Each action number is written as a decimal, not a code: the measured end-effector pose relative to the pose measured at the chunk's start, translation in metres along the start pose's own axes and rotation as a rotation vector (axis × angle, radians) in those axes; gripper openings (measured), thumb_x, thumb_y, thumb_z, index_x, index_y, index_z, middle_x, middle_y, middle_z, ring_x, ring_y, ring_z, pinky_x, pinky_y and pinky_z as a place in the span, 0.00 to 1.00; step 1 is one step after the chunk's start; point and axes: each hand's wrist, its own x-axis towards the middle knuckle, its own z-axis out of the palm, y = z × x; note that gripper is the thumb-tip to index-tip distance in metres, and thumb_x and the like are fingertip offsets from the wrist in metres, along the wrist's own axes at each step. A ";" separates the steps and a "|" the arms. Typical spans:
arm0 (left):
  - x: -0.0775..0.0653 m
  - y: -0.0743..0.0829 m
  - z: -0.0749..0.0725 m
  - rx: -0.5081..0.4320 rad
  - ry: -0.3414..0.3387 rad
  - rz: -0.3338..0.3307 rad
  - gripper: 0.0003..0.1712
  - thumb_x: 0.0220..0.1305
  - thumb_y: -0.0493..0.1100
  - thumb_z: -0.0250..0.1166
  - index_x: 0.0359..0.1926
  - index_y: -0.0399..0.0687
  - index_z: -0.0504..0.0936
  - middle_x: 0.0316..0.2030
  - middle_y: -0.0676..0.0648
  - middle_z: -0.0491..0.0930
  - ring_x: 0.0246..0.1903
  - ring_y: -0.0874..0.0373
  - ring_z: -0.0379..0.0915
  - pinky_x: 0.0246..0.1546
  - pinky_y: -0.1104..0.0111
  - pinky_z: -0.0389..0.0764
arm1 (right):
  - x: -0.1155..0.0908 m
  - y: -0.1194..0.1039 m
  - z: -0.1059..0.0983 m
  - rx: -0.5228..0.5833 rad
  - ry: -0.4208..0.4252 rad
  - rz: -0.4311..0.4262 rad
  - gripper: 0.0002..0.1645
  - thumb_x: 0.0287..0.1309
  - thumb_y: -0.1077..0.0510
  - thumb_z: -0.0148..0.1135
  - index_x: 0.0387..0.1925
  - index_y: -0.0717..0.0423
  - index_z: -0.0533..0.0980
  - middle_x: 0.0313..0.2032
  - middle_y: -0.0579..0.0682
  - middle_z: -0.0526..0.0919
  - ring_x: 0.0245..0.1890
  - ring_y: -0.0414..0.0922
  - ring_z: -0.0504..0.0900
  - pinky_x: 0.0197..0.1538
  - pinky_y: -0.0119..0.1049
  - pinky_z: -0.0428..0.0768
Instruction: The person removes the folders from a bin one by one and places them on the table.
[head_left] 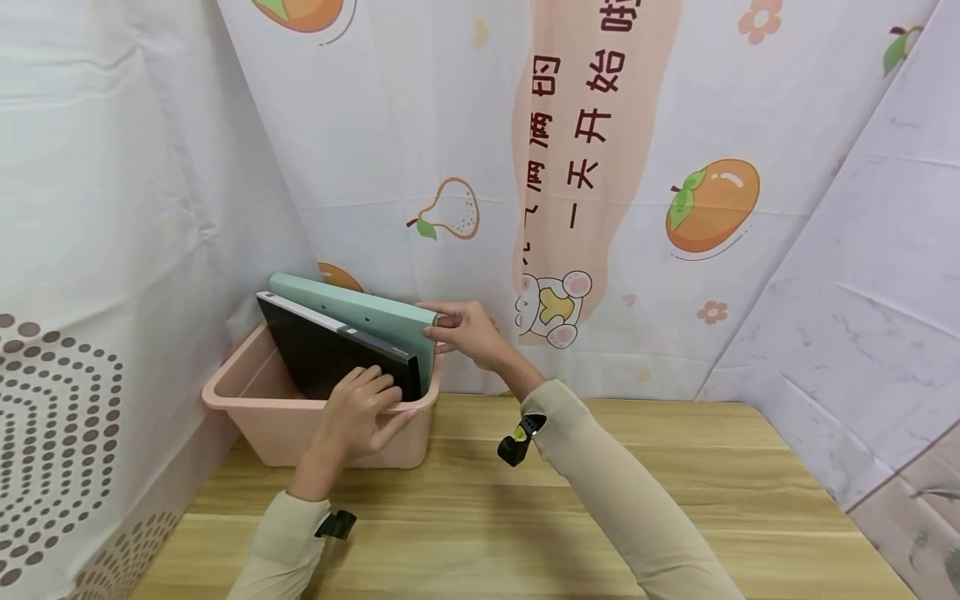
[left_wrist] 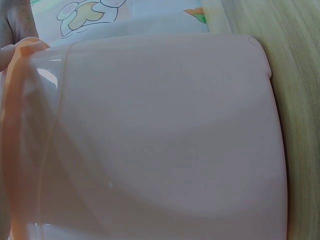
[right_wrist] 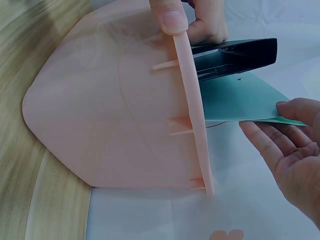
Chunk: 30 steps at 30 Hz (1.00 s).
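Note:
A pink plastic bin [head_left: 281, 433] stands at the left of the table, with a black file folder [head_left: 318, 346] and a mint-green folder [head_left: 360, 307] leaning inside it. My left hand [head_left: 363, 412] grips the near rim, its thumb outside and its curled fingers inside against the black folder. At the far right corner, my right hand [head_left: 474, 333] pinches the edge of the green folder. The right wrist view shows that thumb on one face of the green folder [right_wrist: 240, 100] and the fingers under the other. The folders' lower ends are hidden in the bin.
The wooden table [head_left: 660, 500] reaches to the right of the bin. Behind it hangs a printed fruit-pattern cloth [head_left: 360, 133], close to the bin's back. A white curtain [head_left: 97, 192] borders the left side, near the bin.

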 end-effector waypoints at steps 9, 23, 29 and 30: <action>0.000 -0.002 0.001 0.004 0.030 0.019 0.32 0.75 0.63 0.50 0.22 0.47 0.81 0.24 0.48 0.81 0.28 0.52 0.70 0.35 0.58 0.76 | 0.000 -0.005 0.001 0.007 0.007 -0.006 0.27 0.65 0.71 0.62 0.65 0.65 0.74 0.53 0.71 0.83 0.42 0.46 0.89 0.49 0.60 0.83; -0.001 -0.001 0.002 0.000 0.027 0.019 0.33 0.76 0.63 0.50 0.22 0.47 0.81 0.25 0.48 0.81 0.28 0.52 0.71 0.34 0.58 0.76 | -0.004 -0.008 0.002 0.005 0.076 -0.086 0.24 0.64 0.71 0.62 0.62 0.66 0.77 0.51 0.71 0.84 0.36 0.40 0.88 0.49 0.65 0.81; -0.001 -0.001 0.002 0.003 0.034 0.021 0.32 0.75 0.63 0.51 0.22 0.47 0.81 0.25 0.48 0.81 0.28 0.52 0.71 0.34 0.58 0.77 | -0.006 -0.012 0.001 -0.018 0.092 -0.115 0.23 0.63 0.70 0.64 0.60 0.65 0.79 0.49 0.70 0.85 0.36 0.39 0.87 0.49 0.64 0.81; -0.001 -0.001 0.002 0.004 0.032 0.020 0.32 0.75 0.63 0.51 0.22 0.47 0.81 0.25 0.48 0.81 0.28 0.52 0.71 0.34 0.58 0.77 | -0.006 -0.013 0.000 -0.023 0.092 -0.118 0.23 0.63 0.70 0.64 0.60 0.65 0.79 0.49 0.69 0.85 0.37 0.39 0.87 0.49 0.62 0.82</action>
